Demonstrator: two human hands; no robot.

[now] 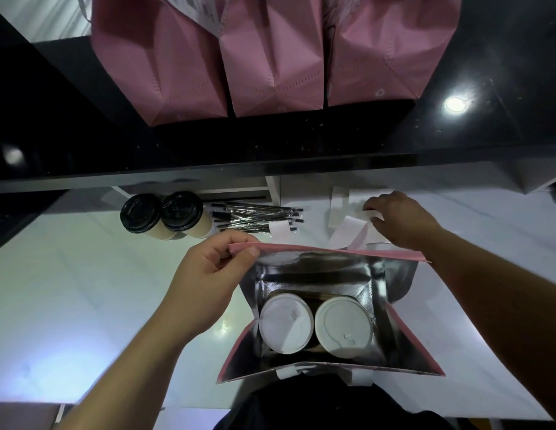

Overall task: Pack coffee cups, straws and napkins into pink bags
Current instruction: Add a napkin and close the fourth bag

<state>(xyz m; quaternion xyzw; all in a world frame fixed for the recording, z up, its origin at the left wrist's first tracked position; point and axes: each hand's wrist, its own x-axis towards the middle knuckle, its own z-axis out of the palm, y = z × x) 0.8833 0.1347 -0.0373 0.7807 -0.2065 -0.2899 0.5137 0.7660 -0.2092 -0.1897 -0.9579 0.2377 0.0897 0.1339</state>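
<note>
While our left hand (pixel 208 268) pinches the open pink bag's (pixel 404 346) rim, fingers clamped, two white-lidded cups (pixel 286 327) stand inside; our right hand (pixel 400 218) grips napkins (pixel 351 231) on the desk (pixel 84 290); a tug could tip them.
</note>
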